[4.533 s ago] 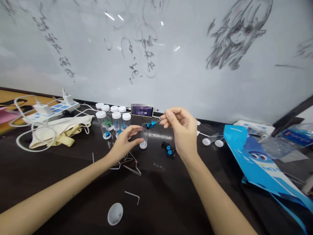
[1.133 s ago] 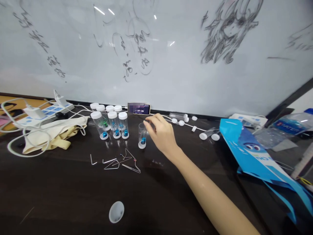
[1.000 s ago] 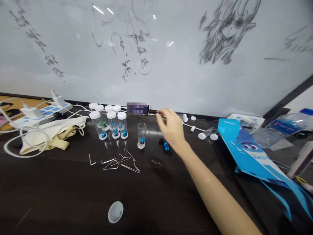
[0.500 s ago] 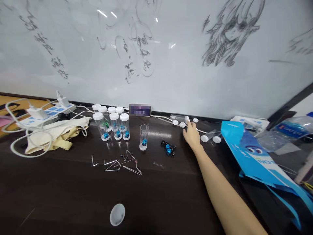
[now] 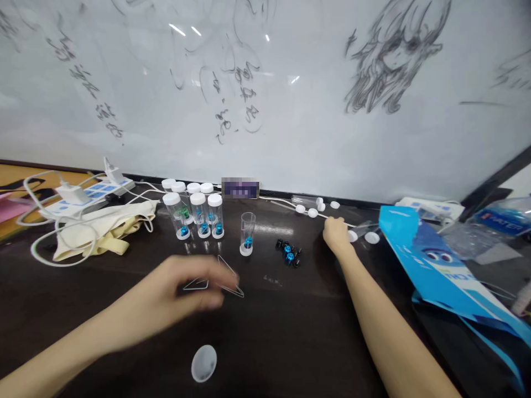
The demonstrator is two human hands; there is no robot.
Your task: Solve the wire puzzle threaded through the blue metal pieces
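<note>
My left hand (image 5: 193, 284) hovers over the bent metal wires (image 5: 232, 290), thumb and fingers apart, blurred, with nothing visible between them. Out to the right, my right hand (image 5: 337, 236) is low at the table with its fingers curled, and whatever they hold is hidden. Beside it lie white caps (image 5: 371, 237) and a clear tube lying down (image 5: 305, 200). An uncapped clear tube (image 5: 248, 232) stands upright at the middle, a blue piece near its white base. Small blue and black parts (image 5: 289, 253) lie in a cluster between that tube and my right hand.
Several white-capped tubes (image 5: 198, 213) stand at the back left. Beyond them are a cloth bag (image 5: 108, 226) and a power strip (image 5: 97, 190) with cables. A white cup-like piece (image 5: 204, 364) is in front. A blue bag (image 5: 431, 249) lies right; the whiteboard (image 5: 290, 138) rises behind.
My left hand has come into view from the left, over the wires. My right hand has moved toward me and slightly right, away from the caps at the back, its fingers now curled.
</note>
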